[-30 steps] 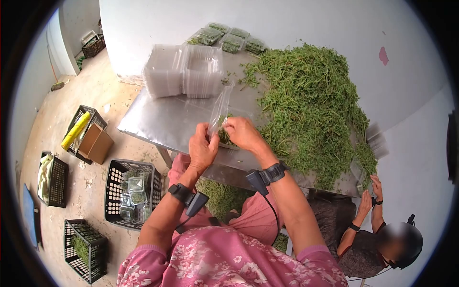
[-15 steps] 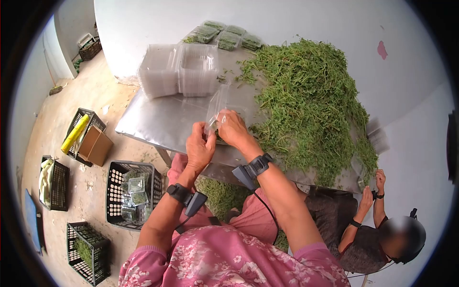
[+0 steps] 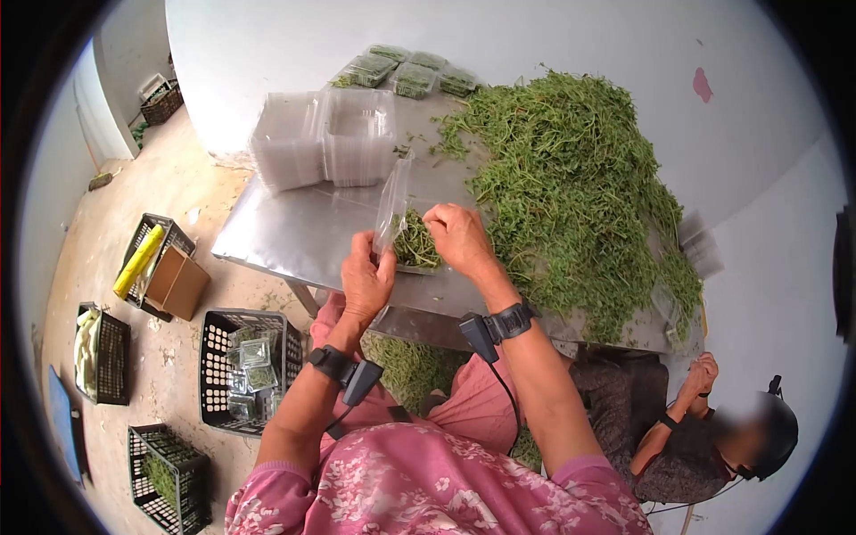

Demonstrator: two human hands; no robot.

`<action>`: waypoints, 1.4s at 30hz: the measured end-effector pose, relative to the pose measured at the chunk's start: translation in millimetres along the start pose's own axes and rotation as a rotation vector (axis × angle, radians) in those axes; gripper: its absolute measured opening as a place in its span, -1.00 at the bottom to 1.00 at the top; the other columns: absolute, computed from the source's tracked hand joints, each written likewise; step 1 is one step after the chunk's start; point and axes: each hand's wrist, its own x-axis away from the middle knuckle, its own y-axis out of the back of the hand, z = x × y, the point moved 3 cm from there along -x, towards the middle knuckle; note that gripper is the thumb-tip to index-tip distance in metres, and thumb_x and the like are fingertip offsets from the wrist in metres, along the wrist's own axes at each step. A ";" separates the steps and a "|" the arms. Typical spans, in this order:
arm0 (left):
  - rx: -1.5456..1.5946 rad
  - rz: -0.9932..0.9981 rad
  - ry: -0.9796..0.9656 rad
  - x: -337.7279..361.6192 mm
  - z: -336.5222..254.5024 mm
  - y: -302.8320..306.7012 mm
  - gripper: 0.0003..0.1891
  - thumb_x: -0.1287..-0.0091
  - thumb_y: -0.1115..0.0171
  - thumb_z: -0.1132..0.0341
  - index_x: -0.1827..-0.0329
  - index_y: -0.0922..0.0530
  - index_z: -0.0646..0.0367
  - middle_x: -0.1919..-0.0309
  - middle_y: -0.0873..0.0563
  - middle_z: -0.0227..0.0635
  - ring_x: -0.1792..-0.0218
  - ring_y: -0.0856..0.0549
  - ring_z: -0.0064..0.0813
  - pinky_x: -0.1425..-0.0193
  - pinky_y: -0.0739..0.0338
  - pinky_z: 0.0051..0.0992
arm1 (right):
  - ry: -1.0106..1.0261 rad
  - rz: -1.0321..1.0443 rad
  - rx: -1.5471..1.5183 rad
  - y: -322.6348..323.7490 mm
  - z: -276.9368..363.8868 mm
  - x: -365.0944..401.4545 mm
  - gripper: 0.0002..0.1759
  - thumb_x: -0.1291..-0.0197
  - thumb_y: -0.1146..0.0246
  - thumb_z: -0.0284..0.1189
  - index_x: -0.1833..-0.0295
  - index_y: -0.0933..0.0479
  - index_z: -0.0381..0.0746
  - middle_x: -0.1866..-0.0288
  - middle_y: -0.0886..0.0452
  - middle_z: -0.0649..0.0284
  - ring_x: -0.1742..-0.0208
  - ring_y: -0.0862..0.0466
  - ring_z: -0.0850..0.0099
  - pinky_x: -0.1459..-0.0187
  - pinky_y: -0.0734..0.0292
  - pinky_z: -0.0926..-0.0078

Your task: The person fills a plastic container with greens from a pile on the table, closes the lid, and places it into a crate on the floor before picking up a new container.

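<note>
Clear plastic clamshell box [image 3: 403,234], lid up, herbs inside, sits at near edge of steel table [image 3: 294,227]. Left hand [image 3: 366,279] pinches its lid edge; right hand [image 3: 459,238] grips its right side. Green herb pile [image 3: 571,187] just right; empty box stacks [image 3: 325,134] behind.

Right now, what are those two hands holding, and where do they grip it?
The left hand grips a clear clamshell box at its near left edge, lid raised. The right hand presses the green herbs inside it.
</note>
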 end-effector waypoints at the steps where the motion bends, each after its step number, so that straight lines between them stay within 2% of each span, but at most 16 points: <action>1: -0.002 0.003 0.001 -0.1 -0.8 0.1 -0.73 -0.26 -0.28 0.36 0.06 -0.45 0.26 0.59 -0.62 -0.16 0.60 -0.61 -0.30 0.44 -0.48 -0.34 | 0.000 0.080 0.010 -3.6 1.2 4.3 -0.87 -0.17 -0.17 -0.51 0.31 -0.60 -0.34 0.31 -0.64 -0.09 0.20 -0.63 -0.11 0.09 -0.52 0.04; 3: 0.000 -0.002 -0.011 -0.7 0.4 -0.3 -0.73 -0.27 -0.28 0.36 0.05 -0.45 0.27 0.59 -0.62 -0.17 0.60 -0.60 -0.32 0.44 -0.48 -0.35 | 0.003 0.240 0.029 -17.4 6.6 12.4 -0.84 -0.18 -0.16 -0.49 0.36 -0.59 -0.35 0.35 -0.64 -0.10 0.23 -0.63 -0.13 0.13 -0.51 0.01; 6: 0.018 -0.023 -0.052 -0.2 5.8 -2.9 -0.73 -0.28 -0.27 0.38 0.04 -0.45 0.27 0.58 -0.60 -0.19 0.61 -0.58 -0.35 0.45 -0.46 -0.37 | 0.115 0.305 0.211 -43.0 7.0 16.1 -0.82 -0.18 -0.14 -0.48 0.39 -0.57 -0.35 0.34 -0.64 -0.12 0.22 -0.64 -0.12 0.15 -0.50 -0.02; 10: 0.033 -0.035 -0.084 0.4 8.4 -4.5 -0.74 -0.29 -0.27 0.38 0.04 -0.45 0.28 0.57 -0.58 -0.20 0.62 -0.54 -0.38 0.47 -0.44 -0.39 | 0.101 0.309 0.136 -35.4 5.9 16.9 -0.81 -0.22 -0.14 -0.47 0.36 -0.57 -0.35 0.33 -0.64 -0.10 0.22 -0.63 -0.12 0.14 -0.51 0.00; 13: 0.010 -0.028 -0.078 0.3 10.3 -4.7 -0.74 -0.29 -0.27 0.38 0.04 -0.45 0.28 0.57 -0.58 -0.20 0.62 -0.54 -0.38 0.47 -0.44 -0.39 | 0.170 0.041 -0.034 -6.6 10.5 25.0 -0.89 -0.17 -0.21 -0.53 0.24 -0.60 -0.34 0.32 -0.63 -0.01 0.25 -0.63 -0.03 0.14 -0.54 0.14; 16: 0.000 -0.024 -0.062 1.3 3.5 -1.8 -0.75 -0.29 -0.26 0.38 0.05 -0.45 0.27 0.57 -0.59 -0.19 0.62 -0.56 -0.38 0.48 -0.44 -0.38 | 0.064 0.000 0.030 33.7 -5.2 32.1 -0.80 -0.11 -0.30 -0.56 0.12 -0.63 -0.32 0.29 -0.64 0.09 0.26 -0.65 0.06 0.13 -0.56 0.21; 18: -0.002 -0.014 -0.057 0.7 -1.5 0.6 -0.75 -0.29 -0.25 0.39 0.05 -0.45 0.26 0.57 -0.60 -0.18 0.61 -0.58 -0.36 0.47 -0.45 -0.37 | -0.096 0.083 0.149 59.0 -24.4 40.9 -0.74 -0.07 -0.31 -0.59 0.07 -0.62 -0.30 0.17 -0.63 0.09 0.13 -0.66 0.11 0.09 -0.55 0.22; 21: -0.011 0.001 -0.052 1.0 -2.4 0.9 -0.76 -0.28 -0.24 0.39 0.06 -0.45 0.25 0.57 -0.61 -0.18 0.61 -0.60 -0.32 0.47 -0.46 -0.35 | -0.093 0.170 0.379 82.8 -51.0 57.1 -0.66 -0.05 -0.25 -0.66 0.00 -0.59 -0.32 0.03 -0.59 -0.02 0.10 -0.64 -0.03 0.01 -0.56 0.15; 24: -0.022 -0.005 -0.048 1.1 -1.9 0.5 -0.77 -0.28 -0.23 0.39 0.06 -0.45 0.25 0.58 -0.61 -0.18 0.60 -0.61 -0.28 0.46 -0.48 -0.32 | -0.188 0.312 0.462 84.9 -76.5 73.2 -0.61 -0.04 -0.30 -0.62 -0.06 -0.57 -0.29 0.00 -0.55 0.03 -0.09 -0.58 0.04 -0.08 -0.49 0.15; 27: -0.024 -0.013 -0.058 0.7 -1.1 -0.5 -0.77 -0.27 -0.23 0.38 0.06 -0.45 0.24 0.58 -0.61 -0.17 0.59 -0.62 -0.25 0.45 -0.49 -0.30 | -0.227 0.327 0.582 85.5 -77.9 81.6 -0.68 -0.04 -0.15 -0.71 0.04 -0.57 -0.32 -0.02 -0.58 -0.06 -0.02 -0.62 -0.09 -0.04 -0.55 0.03; 30: -0.036 0.000 -0.049 0.3 -0.1 -0.3 -0.76 -0.27 -0.22 0.38 0.06 -0.45 0.24 0.57 -0.62 -0.17 0.58 -0.63 -0.23 0.44 -0.49 -0.30 | -0.268 0.389 0.630 85.3 -79.8 79.3 -0.73 -0.06 -0.14 -0.69 0.09 -0.56 -0.33 -0.01 -0.58 -0.09 -0.05 -0.61 -0.10 -0.05 -0.55 0.05; 33: -0.042 0.004 -0.055 0.0 -0.7 0.1 -0.76 -0.28 -0.22 0.37 0.06 -0.45 0.24 0.56 -0.63 -0.16 0.58 -0.63 -0.23 0.43 -0.50 -0.30 | -0.278 0.303 0.571 89.1 -82.9 77.3 -0.80 -0.07 -0.17 -0.65 0.16 -0.57 -0.35 0.09 -0.62 -0.14 0.01 -0.63 -0.09 0.01 -0.57 0.08; 36: -0.038 -0.005 -0.066 0.7 2.3 -0.6 -0.76 -0.28 -0.23 0.37 0.06 -0.45 0.24 0.56 -0.63 -0.16 0.58 -0.63 -0.23 0.42 -0.50 -0.30 | -0.219 0.133 0.424 103.8 -78.2 65.2 -0.90 -0.08 -0.23 -0.57 0.27 -0.56 -0.37 0.27 -0.64 -0.14 0.18 -0.68 -0.06 0.15 -0.58 0.11; 39: -0.039 0.003 -0.060 0.3 2.8 -1.2 -0.76 -0.28 -0.23 0.36 0.06 -0.45 0.24 0.56 -0.63 -0.16 0.58 -0.63 -0.22 0.42 -0.50 -0.29 | -0.309 -0.021 0.246 110.3 -69.1 52.3 -0.85 -0.06 -0.30 -0.49 0.33 -0.55 -0.38 0.43 -0.62 -0.12 0.36 -0.68 -0.03 0.27 -0.55 0.14; 42: -0.047 0.001 -0.052 0.3 1.2 -0.4 -0.76 -0.28 -0.24 0.36 0.06 -0.45 0.23 0.56 -0.63 -0.16 0.57 -0.64 -0.22 0.42 -0.50 -0.29 | -0.439 0.009 0.235 98.5 -79.1 43.1 -0.77 -0.09 -0.37 -0.44 0.25 -0.58 -0.40 0.43 -0.66 0.04 0.40 -0.67 0.34 0.29 -0.54 0.31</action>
